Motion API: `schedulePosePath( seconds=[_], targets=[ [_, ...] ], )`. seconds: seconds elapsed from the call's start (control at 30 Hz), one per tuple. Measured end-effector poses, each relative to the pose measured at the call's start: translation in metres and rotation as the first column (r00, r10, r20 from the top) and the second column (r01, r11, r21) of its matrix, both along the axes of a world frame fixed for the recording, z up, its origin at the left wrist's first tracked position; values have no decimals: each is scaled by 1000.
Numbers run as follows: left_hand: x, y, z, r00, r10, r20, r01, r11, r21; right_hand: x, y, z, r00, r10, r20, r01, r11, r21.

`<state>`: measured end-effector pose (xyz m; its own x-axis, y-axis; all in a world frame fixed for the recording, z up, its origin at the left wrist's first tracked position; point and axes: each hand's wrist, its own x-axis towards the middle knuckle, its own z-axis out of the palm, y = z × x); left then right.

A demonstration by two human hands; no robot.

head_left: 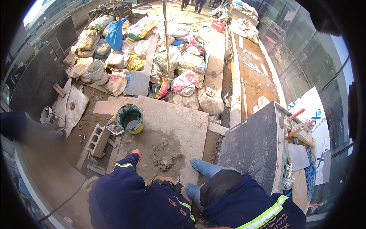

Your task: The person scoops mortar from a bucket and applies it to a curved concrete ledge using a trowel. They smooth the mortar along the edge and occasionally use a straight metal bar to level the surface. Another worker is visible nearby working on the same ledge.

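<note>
Some blue lettering [291,105] marks a white panel [321,143]; left hand [137,154] near bucket [127,112], I cannot tell its fingers' spread or hold.

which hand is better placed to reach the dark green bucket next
Probably the left hand: it shows just below the dark green bucket in the picture, while the right hand can't be made out clearly.

Left sleeve [121,177]: long, navy, loose (its folds darken almost to black) | across it: yellow-green reflective band [125,165], silver-centred | left hand [137,154]: bare | navy cloth [160,204] to the right: small orange marking [182,210], second reflective band [186,210]
</note>
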<state>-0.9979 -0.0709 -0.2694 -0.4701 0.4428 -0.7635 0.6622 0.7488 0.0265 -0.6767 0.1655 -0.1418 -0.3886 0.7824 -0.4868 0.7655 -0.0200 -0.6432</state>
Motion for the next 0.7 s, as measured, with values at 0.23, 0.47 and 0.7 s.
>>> schedulePosePath(
  seconds=[0.23, 0.47, 0.7],
  targets=[
    [53, -118, -22, 932, 357, 69, -358, 934, 10, 198, -141, -57, 956, -31, 291, 92, 976, -197],
    [93, -101, 73, 930, 325, 170, -352, 922, 162, 354, -292, -40, 865, -97, 492, 335, 842, -423],
    [90, -71, 134, 946, 266, 186, -322, 846, 426, 360, -341, -49, 878, -206, 433, 423, 758, -497]
  ],
)
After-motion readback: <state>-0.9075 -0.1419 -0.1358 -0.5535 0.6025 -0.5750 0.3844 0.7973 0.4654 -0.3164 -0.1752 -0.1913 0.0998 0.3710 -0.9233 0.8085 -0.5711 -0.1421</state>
